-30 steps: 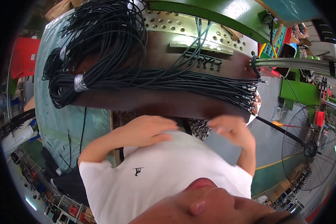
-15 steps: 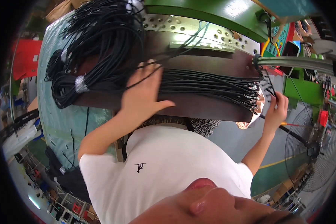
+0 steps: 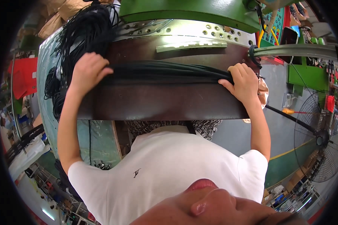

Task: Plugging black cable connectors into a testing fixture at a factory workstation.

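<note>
Straightening step, apparently: left hand (image 3: 87, 74) and right hand (image 3: 245, 83), fingers curled round a long bundle of thin black cables (image 3: 169, 73). Next move likely calls for even grip.

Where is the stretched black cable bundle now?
In the head view, the bundle spans the brown tabletop from the left hand to the right hand, nearer the person than the metal bar.

For you, the cables (image 3: 169, 73) are blurred, and beyond them the plate (image 3: 187, 27) has a bright glare.
</note>
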`<state>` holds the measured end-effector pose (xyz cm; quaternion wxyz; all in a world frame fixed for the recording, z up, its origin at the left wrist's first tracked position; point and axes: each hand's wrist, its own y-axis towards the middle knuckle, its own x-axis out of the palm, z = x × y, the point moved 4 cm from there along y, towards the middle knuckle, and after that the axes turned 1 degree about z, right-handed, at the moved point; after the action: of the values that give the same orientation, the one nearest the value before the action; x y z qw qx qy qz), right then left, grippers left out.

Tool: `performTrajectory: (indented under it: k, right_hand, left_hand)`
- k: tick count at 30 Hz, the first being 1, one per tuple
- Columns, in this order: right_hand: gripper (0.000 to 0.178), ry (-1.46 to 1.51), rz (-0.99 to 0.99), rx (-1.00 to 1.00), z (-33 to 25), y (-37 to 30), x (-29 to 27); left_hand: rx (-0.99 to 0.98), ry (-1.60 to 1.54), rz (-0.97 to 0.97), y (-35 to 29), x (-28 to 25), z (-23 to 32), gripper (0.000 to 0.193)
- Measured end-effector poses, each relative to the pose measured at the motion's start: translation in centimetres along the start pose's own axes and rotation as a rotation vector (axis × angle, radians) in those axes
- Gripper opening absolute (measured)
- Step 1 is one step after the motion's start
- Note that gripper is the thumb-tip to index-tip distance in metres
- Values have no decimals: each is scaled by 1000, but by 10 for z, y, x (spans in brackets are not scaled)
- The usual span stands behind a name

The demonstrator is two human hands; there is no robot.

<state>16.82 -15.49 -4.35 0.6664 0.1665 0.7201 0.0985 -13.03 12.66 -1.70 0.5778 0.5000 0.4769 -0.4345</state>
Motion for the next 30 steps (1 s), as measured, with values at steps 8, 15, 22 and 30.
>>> performTrajectory:
  k: [8,15,22,30]
  right_hand:
    - [34,140,-178,94,43,-5,-5]
    - [32,145,25,-60,-2,48,-18]
    - [27,339,-101,-97,8,98,54]
    - [29,443,-274,-85,6,110,55]
  left_hand:
    - [-124,-261,-17,19,9,-6,16]
    - [-298,-606,-182,8,9,15,15]
    - [-173,-343,-116,27,-2,49,24]
    - [75,-837,-729,176,56,195,30]
